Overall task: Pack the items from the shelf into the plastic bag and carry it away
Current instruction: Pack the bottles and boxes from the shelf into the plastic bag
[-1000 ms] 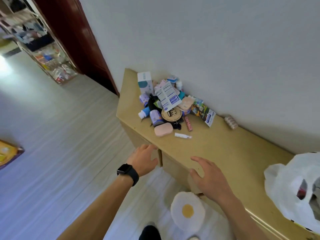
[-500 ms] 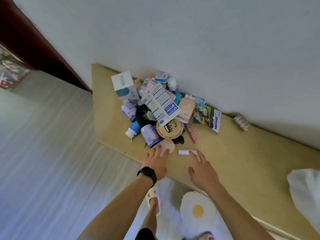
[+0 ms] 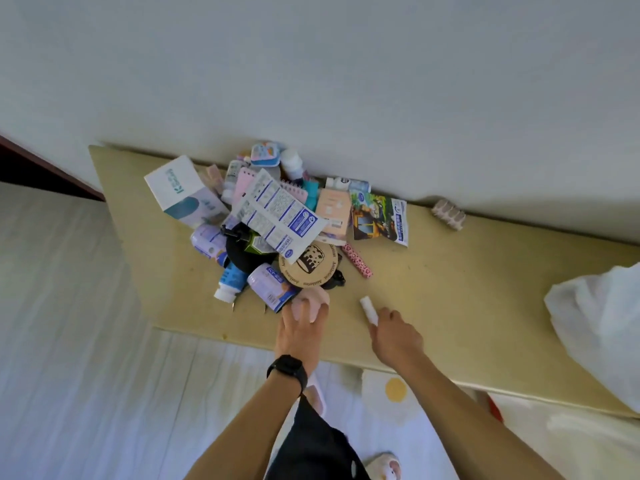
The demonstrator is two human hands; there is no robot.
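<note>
Risks toppling the heap by yanking the pink case out sharply. Case wedged at the heap's six o'clock foot, touching the purple can and apparently tucked just under the round wooden disc, with a leaflet leaning over the top. Risks knocking the blue-and-white bottle, on its side near the front edge at seven o'clock of the heap, off the shelf and onto the floor. Risks losing the white tube too: thin, smooth-looking, held only at its near end, easy to flick toward the edge. Then a carry across to the plastic bag, well apart at three o'clock on the same shelf, mouth not visibly open, so probably needing one hand freed first.

Left hand, with a watch on the wrist, reaching toward twelve o'clock, palm down, fingers curled over the pink case and gripping it. Right hand just at three o'clock of the left, apart from it, knuckles up, fingers bent and pinching the near end of the white tube, far end pointing to eleven o'clock. Both forearms stretched forward from six o'clock. Packing judged barely begun, with nearly everything on the shelf.
</note>
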